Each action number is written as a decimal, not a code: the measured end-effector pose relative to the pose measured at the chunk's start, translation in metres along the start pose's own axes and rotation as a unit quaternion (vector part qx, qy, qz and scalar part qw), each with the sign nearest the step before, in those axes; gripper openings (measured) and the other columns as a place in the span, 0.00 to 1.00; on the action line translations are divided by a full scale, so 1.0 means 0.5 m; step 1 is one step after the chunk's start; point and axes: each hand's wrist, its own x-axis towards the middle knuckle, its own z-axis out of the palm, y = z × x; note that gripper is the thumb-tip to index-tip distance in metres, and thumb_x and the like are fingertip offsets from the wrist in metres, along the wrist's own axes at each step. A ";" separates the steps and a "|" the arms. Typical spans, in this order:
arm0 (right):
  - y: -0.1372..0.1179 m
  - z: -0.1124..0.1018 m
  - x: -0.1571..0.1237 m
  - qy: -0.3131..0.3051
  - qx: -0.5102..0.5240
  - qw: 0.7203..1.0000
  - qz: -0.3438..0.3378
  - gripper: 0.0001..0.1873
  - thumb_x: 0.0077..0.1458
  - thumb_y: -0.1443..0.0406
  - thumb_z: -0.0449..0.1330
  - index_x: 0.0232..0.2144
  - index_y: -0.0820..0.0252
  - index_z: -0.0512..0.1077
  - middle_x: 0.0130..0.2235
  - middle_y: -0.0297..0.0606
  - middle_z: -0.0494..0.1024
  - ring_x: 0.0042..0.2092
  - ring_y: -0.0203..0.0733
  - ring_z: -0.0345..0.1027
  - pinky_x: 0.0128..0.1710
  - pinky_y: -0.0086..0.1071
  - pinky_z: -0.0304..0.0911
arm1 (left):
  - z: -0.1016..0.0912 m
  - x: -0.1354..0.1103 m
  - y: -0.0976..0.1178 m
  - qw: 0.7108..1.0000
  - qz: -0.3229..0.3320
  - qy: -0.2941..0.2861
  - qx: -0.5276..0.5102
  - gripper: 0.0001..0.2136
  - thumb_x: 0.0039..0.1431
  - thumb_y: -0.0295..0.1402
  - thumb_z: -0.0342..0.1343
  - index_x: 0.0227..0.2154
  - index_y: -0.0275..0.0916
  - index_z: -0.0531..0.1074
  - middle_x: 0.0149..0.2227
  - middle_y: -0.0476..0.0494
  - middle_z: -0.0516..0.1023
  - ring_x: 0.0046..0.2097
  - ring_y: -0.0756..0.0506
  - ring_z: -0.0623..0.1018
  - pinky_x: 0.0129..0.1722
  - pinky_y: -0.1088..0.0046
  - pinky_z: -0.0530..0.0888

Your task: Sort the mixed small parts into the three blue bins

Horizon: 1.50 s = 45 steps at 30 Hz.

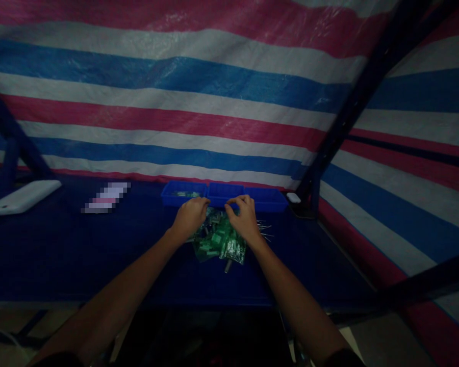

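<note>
Both hands are raised over a heap of small green plastic pieces or packets (213, 243) on the dark blue table. My left hand (190, 218) is closed, thumb and fingertips together at the heap's far left side. Opposite it, my right hand (245, 219) curls with thumb and forefinger brought close in a pinch. Whatever either pinch holds is too small and dark to make out. A shiny clear bag (235, 251) lies at the near side of the heap, beside a short metal cylinder (227, 266). Thin metal pins (265, 232) stick out right of my right wrist.
Just behind the hands stand three joined blue bins (270, 200); the left one holds small pieces. A white case (293, 198) sits to their right. At left lie a long white object (26, 198) and a pixelated item (107, 198). Striped sheeting (176, 120) and blue posts (344, 114) enclose the table.
</note>
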 end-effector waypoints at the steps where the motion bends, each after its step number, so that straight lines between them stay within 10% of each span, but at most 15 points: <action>1: -0.001 0.001 -0.001 -0.006 -0.002 1.000 -0.001 0.07 0.49 0.63 0.57 0.31 0.58 0.73 0.35 0.39 0.66 0.43 0.45 0.58 0.46 0.39 0.56 | 0.004 -0.002 0.005 0.999 0.007 -0.024 0.022 0.13 0.59 0.29 0.42 0.40 0.39 0.71 0.36 0.43 0.74 0.41 0.45 0.73 0.41 0.70 0.69; 7: -0.012 0.007 -0.006 -0.036 -0.002 0.999 -0.019 0.07 0.50 0.63 0.57 0.31 0.58 0.73 0.35 0.39 0.67 0.43 0.45 0.58 0.46 0.39 0.56 | 0.010 -0.008 0.017 0.997 0.001 -0.070 0.036 0.16 0.55 0.44 0.49 0.38 0.40 0.73 0.37 0.40 0.75 0.40 0.41 0.73 0.37 0.69 0.69; 23: -0.029 0.002 -0.011 -0.077 0.007 0.996 -0.037 0.07 0.51 0.63 0.56 0.31 0.58 0.73 0.33 0.38 0.68 0.41 0.43 0.59 0.45 0.37 0.56 | 0.021 0.003 -0.002 0.985 -0.072 -0.155 -0.019 0.08 0.50 0.31 0.48 0.27 0.38 0.73 0.28 0.42 0.76 0.33 0.42 0.76 0.32 0.71 0.67; 30: -0.037 -0.008 -0.004 -0.100 0.031 0.994 0.042 0.19 0.54 0.55 0.50 0.20 0.59 0.70 0.22 0.34 0.68 0.29 0.37 0.61 0.31 0.30 0.55 | -0.005 0.003 0.008 0.985 0.038 0.028 -0.165 0.06 0.53 0.30 0.47 0.28 0.37 0.68 0.28 0.47 0.70 0.29 0.49 0.70 0.31 0.75 0.65; 34: -0.028 -0.011 0.005 -0.119 0.095 0.981 0.120 0.24 0.54 0.52 0.48 0.16 0.61 0.67 0.17 0.29 0.63 0.21 0.33 0.57 0.23 0.26 0.49 | -0.014 -0.010 0.037 0.969 0.146 0.000 -0.201 0.05 0.54 0.30 0.47 0.29 0.38 0.67 0.28 0.48 0.67 0.28 0.51 0.67 0.31 0.76 0.64; 38: -0.025 -0.007 0.004 -0.091 0.143 0.981 0.091 0.14 0.52 0.59 0.52 0.23 0.62 0.71 0.21 0.31 0.69 0.25 0.34 0.61 0.25 0.26 0.55 | -0.006 -0.014 0.049 0.958 0.095 -0.025 -0.271 0.07 0.54 0.34 0.49 0.27 0.37 0.69 0.25 0.49 0.67 0.27 0.51 0.66 0.29 0.76 0.63; 41: -0.032 -0.010 0.002 -0.056 0.173 0.983 0.010 0.11 0.52 0.63 0.53 0.33 0.59 0.73 0.31 0.35 0.73 0.32 0.36 0.65 0.32 0.28 0.60 | -0.001 -0.007 0.040 0.902 -0.035 -0.072 -0.424 0.14 0.53 0.43 0.49 0.28 0.35 0.69 0.22 0.50 0.67 0.22 0.52 0.63 0.22 0.77 0.59; 45: -0.034 -0.016 0.000 -0.059 0.160 0.984 -0.059 0.14 0.51 0.68 0.53 0.40 0.55 0.73 0.41 0.38 0.71 0.41 0.38 0.66 0.38 0.31 0.63 | -0.009 0.002 0.021 0.750 -0.166 -0.119 -0.630 0.22 0.51 0.52 0.45 0.28 0.35 0.67 0.23 0.49 0.67 0.18 0.56 0.58 0.15 0.79 0.48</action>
